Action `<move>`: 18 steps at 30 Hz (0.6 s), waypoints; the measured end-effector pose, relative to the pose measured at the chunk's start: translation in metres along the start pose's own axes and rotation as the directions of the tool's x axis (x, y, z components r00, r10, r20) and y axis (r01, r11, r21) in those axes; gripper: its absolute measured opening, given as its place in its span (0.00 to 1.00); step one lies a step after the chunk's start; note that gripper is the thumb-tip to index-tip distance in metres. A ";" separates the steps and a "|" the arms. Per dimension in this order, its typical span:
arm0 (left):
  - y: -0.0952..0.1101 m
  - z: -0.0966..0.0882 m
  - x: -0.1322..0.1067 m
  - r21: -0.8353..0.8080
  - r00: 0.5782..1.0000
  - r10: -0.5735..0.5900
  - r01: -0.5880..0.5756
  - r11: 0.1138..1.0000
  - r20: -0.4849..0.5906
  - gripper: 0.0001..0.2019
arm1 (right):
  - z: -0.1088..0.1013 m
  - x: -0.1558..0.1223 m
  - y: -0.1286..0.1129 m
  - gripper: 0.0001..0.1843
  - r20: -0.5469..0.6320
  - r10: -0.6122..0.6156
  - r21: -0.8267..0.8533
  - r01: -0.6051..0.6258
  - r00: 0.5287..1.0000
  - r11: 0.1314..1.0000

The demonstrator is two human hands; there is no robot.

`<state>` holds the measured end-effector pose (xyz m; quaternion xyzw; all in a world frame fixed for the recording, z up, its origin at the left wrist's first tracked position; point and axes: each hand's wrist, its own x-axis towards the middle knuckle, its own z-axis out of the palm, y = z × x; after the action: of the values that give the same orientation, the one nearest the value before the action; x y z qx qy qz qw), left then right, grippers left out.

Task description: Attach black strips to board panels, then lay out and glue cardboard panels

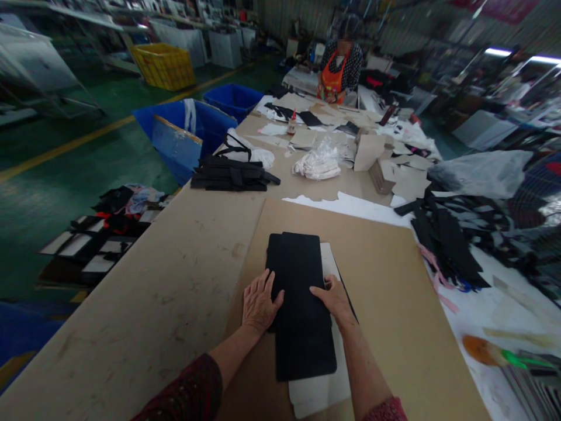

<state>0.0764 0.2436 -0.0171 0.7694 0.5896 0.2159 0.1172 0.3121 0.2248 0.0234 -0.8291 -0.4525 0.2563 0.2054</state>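
Note:
A long black rectangular panel (300, 292) lies on a brown cardboard sheet (385, 280), partly covering a white card (322, 392) beneath it. My left hand (258, 301) rests flat on the panel's left edge with fingers spread. At the panel's right edge my right hand (335, 298) lies with its fingers curled against the edge where the black panel meets the white card.
A bundle of black strips (230, 172) and a white plastic bag (318, 164) lie further up the long table (144, 304). Black cut pieces (447, 240) pile at the right. Blue bins (184, 131) stand left. Another person in an orange apron (337, 70) works at the far end.

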 end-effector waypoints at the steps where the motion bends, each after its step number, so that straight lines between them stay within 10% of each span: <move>1: 0.000 0.000 0.000 0.002 1.000 0.001 -0.001 1.000 -0.005 0.28 | 0.002 -0.003 0.001 0.29 -0.021 -0.022 -0.011 0.022 1.000 1.000; 18: 0.000 0.003 0.000 0.027 1.000 0.002 -0.001 1.000 -0.010 0.26 | 0.034 -0.041 -0.015 0.32 -0.197 -0.131 -0.055 0.123 0.972 0.991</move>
<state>0.0774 0.2442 -0.0199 0.7704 0.5924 0.2116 0.1038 0.2630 0.2011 0.0146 -0.8241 -0.4871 0.1483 0.2480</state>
